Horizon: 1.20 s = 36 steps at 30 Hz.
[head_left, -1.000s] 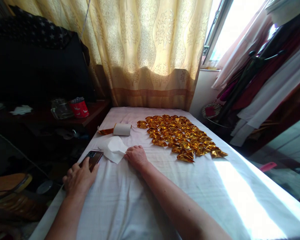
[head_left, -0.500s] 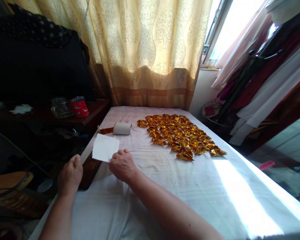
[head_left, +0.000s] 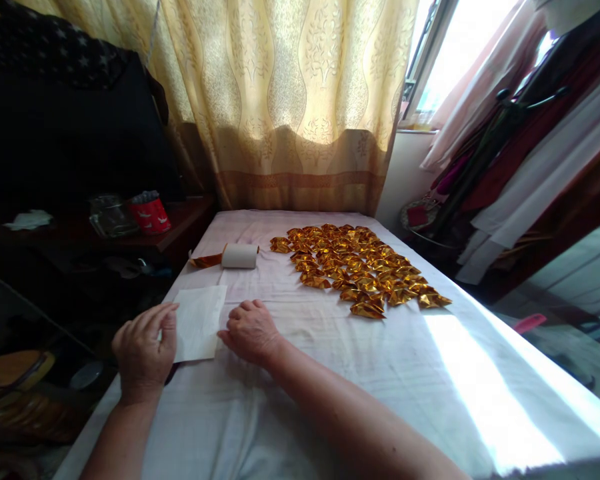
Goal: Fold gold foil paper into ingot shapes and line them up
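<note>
A white square sheet of paper [head_left: 199, 325], its blank side showing, lies between my two hands over the left part of the cloth-covered surface. My left hand [head_left: 147, 347] is at the sheet's left edge, fingers bent and thumb close to them, closed on that side. At the right edge my right hand [head_left: 250, 333] pinches the paper between thumb and curled fingers. Under the sheet, a dark brown object is almost wholly hidden. Beyond it lies a pale roll [head_left: 240, 256] with a strip of copper-gold foil [head_left: 206, 261] sticking out at its left.
Many folded gold foil pieces [head_left: 353, 263] lie in rows at centre right. A dark desk at left holds a glass jar [head_left: 111, 217] and a red cup [head_left: 151, 213]. A curtain [head_left: 300, 100] hangs behind; clothes [head_left: 525, 160] hang at right.
The sheet has come nearer and to the left, now covering most of the dark brown object. My left hand has moved up to the sheet's left edge. My right hand stays at its right edge.
</note>
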Tool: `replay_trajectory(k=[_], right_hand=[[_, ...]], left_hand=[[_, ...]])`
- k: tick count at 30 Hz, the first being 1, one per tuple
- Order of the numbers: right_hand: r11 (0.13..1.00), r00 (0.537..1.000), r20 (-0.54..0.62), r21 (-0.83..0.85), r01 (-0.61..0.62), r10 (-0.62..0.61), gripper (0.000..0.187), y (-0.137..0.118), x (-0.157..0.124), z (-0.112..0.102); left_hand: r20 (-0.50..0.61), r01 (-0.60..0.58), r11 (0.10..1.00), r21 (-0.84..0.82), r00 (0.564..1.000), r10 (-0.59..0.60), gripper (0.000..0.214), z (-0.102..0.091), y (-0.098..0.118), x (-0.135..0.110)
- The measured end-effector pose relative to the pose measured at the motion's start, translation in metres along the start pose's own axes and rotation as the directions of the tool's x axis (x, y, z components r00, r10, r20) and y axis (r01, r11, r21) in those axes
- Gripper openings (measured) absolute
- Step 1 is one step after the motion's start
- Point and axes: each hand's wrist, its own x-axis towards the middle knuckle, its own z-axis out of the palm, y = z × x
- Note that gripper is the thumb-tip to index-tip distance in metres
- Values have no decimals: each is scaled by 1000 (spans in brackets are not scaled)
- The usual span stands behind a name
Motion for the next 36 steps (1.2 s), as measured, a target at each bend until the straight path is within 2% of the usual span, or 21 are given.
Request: replay_trajectory(k=[3,5,7,10,13,16,19,22,26,31,36], right_hand=[[992,992,-14,-20,-125,125,26,47,-21,-6],[985,984,-33,-22,-174,173,24,75,-37,-9],[980,978,-56,-15,-201,200,23,98,-52,-10],[978,974,-93,6,-207,207,24,118,-70,-9],[979,971,-130,41,-198,202,25,124,-84,-7],[978,966,-156,78,-195,206,25,127,-94,-2],[961,943,-215,169,-220,254,25,129,-101,1],[945,932,-242,250,-210,271,24,131,-102,3],[932,926,-257,306,-194,277,23,131,-101,4],[908,918,-260,374,-191,300,23,133,-100,6],[893,915,-259,409,-186,309,23,133,-100,5]], left_hand=[[254,-84,995,45,965,70,38,14,10,-5],[368,-97,993,73,928,64,34,21,10,-9],[419,-101,989,109,907,46,33,24,6,-11],[423,-125,980,153,905,50,33,27,4,-2],[411,-195,969,150,904,118,35,38,16,31],[399,-256,960,113,897,192,41,64,39,81],[396,-244,960,140,902,171,54,96,58,130],[423,-235,962,141,893,156,69,119,62,161],[444,-279,956,88,870,213,63,137,51,176],[403,-241,965,103,897,181,44,157,36,176],[377,-264,962,72,900,218,31,161,32,178]])
